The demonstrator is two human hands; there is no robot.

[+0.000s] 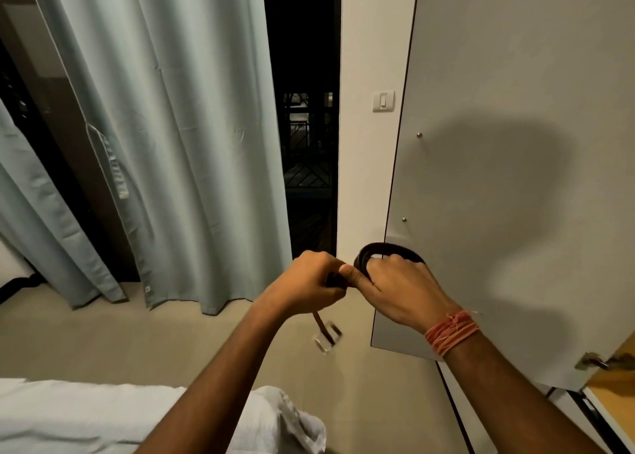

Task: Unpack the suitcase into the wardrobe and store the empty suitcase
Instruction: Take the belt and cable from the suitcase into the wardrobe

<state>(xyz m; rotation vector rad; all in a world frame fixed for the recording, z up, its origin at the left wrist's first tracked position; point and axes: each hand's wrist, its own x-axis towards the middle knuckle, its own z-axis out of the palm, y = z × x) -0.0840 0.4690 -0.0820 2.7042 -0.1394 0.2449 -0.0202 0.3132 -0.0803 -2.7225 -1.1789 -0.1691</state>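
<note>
A: What's closest to the camera?

B: A white bed sheet (86, 416) along the bottom edge, with both forearms reaching out over it. There's a band of orange thread (450, 331) on the right wrist.

A: And the hands?

B: They're close together, both clamped on a dark belt (378, 246). The left hand (309, 278) has its fingers curled round the strap. The right hand (402, 288) grips the part already wound into a coil, which arches above its knuckles. The buckle (328, 336) hangs free below the left hand, blurred, over the floor (137, 343).

A: So the belt is being rolled up?

B: That's my reading. It's only partly coiled, since a tail with the buckle is loose.

A: Where's the wardrobe?

B: Just beyond the right hand. The wardrobe door (515, 144) stands open, with a hinge (594, 362) at the lower right. The shelves inside can't be seen.

A: And the suitcase?

B: Out of view, so I can't tell how much is unpacked. The belt isn't stowed yet, and storing the case looks like a later step.

A: Anything further back?

B: A pale curtain (171, 127), a light switch (383, 100), and a dark glass opening (305, 144) between them.
</note>
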